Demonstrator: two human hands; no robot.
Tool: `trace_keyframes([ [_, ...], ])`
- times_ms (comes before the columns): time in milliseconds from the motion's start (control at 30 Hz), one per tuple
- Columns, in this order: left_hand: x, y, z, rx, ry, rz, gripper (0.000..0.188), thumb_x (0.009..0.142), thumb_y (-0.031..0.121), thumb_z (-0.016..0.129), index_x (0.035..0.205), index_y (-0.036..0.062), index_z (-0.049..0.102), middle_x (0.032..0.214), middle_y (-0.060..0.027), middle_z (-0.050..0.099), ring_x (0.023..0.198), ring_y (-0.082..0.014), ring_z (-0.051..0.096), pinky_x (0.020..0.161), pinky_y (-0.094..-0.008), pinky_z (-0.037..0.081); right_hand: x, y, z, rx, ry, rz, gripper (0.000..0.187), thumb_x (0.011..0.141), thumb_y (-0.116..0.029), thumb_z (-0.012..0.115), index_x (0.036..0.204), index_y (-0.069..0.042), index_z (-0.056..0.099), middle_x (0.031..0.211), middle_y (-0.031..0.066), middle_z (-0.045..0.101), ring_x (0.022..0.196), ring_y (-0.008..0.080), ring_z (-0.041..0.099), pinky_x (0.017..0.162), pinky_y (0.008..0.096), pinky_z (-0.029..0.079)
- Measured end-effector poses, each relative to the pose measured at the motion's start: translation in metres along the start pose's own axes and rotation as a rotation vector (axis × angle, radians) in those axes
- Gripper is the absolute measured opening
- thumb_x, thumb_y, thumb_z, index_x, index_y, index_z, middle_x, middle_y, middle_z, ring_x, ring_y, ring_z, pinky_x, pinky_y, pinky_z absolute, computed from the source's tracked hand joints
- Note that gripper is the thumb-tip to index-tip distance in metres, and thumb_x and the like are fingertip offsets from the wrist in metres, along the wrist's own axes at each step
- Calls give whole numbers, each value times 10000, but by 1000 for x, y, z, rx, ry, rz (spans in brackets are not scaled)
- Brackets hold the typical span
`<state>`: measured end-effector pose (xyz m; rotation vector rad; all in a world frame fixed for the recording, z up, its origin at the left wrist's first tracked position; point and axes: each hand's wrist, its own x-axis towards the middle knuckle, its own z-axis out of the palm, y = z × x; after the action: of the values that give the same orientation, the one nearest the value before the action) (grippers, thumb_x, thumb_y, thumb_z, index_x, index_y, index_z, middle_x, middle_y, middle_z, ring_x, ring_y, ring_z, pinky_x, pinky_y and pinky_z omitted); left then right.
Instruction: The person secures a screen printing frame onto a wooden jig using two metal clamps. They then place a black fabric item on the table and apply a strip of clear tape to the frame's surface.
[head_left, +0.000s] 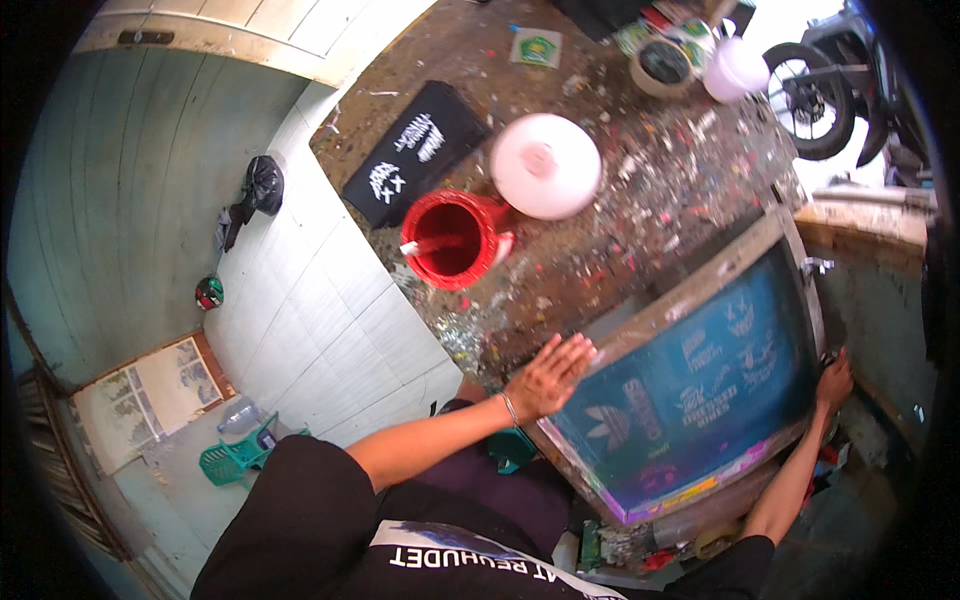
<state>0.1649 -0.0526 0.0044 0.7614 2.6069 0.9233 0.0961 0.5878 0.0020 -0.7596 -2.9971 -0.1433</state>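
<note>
While one green plastic stool (233, 459) is standing far left on the pale tiled floor (330, 330), with one clear plastic bottle (238, 416) lying just beside it, one black bag (262, 186) is slumping higher up against the wall. Moving rightward, one black printed cloth (415, 152) is lying flat on the paint-spattered worktable (640, 190), and one red plastic bucket of red ink (452, 240) is standing just below it with a pale stick leaning inside. One white round plastic lid (546, 166) is sitting just beside the bucket, touching its right rim. Below these, the left hand (549, 377) is pressing flat on the near left corner of the wooden-framed screen with blue-green mesh (690, 385), its fingers stretched out together and gripping nothing. The one screen is lying on the right part of the table, tilted in the view, with several pale designs showing across its mesh. At the top, one roll of tape (662, 65) and one white round jug (736, 70) are resting near the far edge. Farthest right, the right hand (832, 383) is resting at the screen's right frame edge; whether its fingers are curling round the frame I cannot tell. One motorcycle (835, 85) is parked beyond the table.
</note>
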Motion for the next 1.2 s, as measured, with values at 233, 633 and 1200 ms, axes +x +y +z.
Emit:
trace_keyframes([
  [233, 0, 0, 5, 40, 101, 5, 597, 910, 123, 520, 1485, 37, 389, 1498, -150, 422, 1417, -286, 384, 1173, -481, 298, 27, 24, 12, -203, -84, 236, 676, 1040, -517, 274, 1117, 12, 686, 1075, 280, 670, 1004, 498, 608, 880, 548, 453],
  [633, -11, -6, -26, -351, 184, -69, 736, 872, 292, 702, 1476, 32, 372, 1471, -154, 413, 1379, -301, 392, 1152, -466, 309, 17, -17, -58, -244, -152, 301, 685, 989, -568, 433, 1125, 64, 659, 999, 333, 666, 994, 512, 608, 862, 562, 453],
  [1200, 28, -148, -135, -652, 655, -306, 1085, 551, 304, 967, 1429, 31, 392, 1377, -136, 534, 1231, -265, 560, 1039, -396, 475, -239, -427, -155, 930, -328, -124, 153, 913, -70, 666, 1055, -14, 658, 617, 16, 550, 544, 55, 496, 501, 235, 402],
])
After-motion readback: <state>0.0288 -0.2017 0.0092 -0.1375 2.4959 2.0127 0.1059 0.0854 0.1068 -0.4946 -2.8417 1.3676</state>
